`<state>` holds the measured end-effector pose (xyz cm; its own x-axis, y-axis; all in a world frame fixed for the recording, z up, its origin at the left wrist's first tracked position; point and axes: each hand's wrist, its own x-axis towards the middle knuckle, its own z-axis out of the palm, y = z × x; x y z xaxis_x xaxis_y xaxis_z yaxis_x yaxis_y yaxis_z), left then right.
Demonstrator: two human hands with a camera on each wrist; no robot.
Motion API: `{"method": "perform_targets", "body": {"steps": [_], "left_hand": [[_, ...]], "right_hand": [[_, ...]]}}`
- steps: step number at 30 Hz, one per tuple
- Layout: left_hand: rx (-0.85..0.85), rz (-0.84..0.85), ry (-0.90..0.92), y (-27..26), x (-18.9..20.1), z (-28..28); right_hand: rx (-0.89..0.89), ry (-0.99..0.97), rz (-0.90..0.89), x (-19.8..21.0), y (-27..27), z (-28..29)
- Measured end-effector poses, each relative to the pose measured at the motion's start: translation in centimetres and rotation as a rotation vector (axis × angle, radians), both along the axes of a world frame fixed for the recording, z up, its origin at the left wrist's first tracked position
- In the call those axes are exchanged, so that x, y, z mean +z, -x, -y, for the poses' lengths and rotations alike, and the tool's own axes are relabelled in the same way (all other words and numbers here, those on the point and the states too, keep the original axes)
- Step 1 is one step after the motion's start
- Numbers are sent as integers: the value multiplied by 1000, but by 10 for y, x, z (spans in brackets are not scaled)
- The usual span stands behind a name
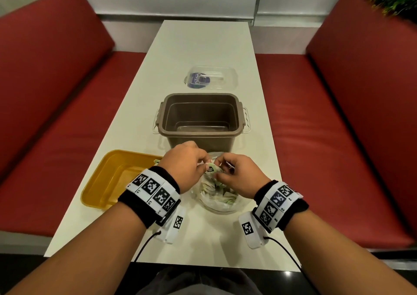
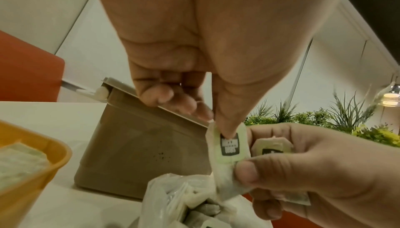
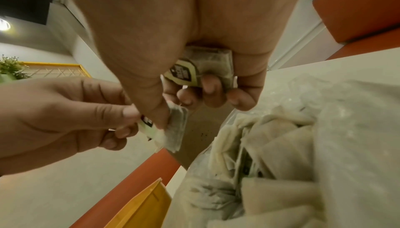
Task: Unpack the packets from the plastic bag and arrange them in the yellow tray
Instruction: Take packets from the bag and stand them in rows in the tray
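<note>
The yellow tray (image 1: 106, 181) sits left of the plastic bag (image 1: 216, 195), a packet or so already in it; both hands meet above the bag; the right hand (image 1: 239, 177) grips a spare packet (image 3: 194, 70) and shares another packet (image 2: 230, 147) with the left hand (image 1: 185, 166), which pinches its top; better that the right thumb lets go before the left carries it trayward.

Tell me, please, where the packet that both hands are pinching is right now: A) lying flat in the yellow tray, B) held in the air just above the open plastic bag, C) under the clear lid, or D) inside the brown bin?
B: the left hand and right hand both pinch the packet above the plastic bag, beside the yellow tray.
</note>
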<state>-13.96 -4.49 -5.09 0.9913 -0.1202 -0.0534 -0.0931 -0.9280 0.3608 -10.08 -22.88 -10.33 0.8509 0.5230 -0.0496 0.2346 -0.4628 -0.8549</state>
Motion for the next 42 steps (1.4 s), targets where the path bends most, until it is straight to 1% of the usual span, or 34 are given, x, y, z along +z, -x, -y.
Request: {"method": "perform_targets", "body": {"steps": [3,8,11,13,15,18,22,24,26,29,32,35,38,42], "left_hand": [[3,21,75,2,4,-10],[17,-36,226,13,10,-36],[30,-54,241,18,13,-61],[45,-78,224,21,16,-82],[44,-147,150,24,19,-103],[16,-312,50,30,15,-125],[2,-503,39,39,-7,-133],[-1,-554,42,43,-21,-133],[13,-563,55,45,-36,-134],[48,-516,31,45,-52,-137],[137,-490,43,45,-60,-136],[189,-522,60,46,-65,-135],[176,-525,75,48,-66,-132],[153,-447,119,47,-65,-130]], "right_hand": [[1,-11,9,2,1,-12],[19,-49,34,6,9,-45],[24,-2,32,4,15,-66],[38,31,1,2,22,-77],[52,70,-34,0,30,-86],[91,158,-69,-1,36,-96],[123,255,-94,1,37,-110],[129,273,-102,1,38,-118],[140,285,-96,-2,40,-125],[136,304,-96,-11,42,-133],[113,285,-132,-16,43,-133],[88,259,-153,-20,44,-133],[76,255,-150,-23,45,-132],[68,256,-150,-24,47,-132]]}}
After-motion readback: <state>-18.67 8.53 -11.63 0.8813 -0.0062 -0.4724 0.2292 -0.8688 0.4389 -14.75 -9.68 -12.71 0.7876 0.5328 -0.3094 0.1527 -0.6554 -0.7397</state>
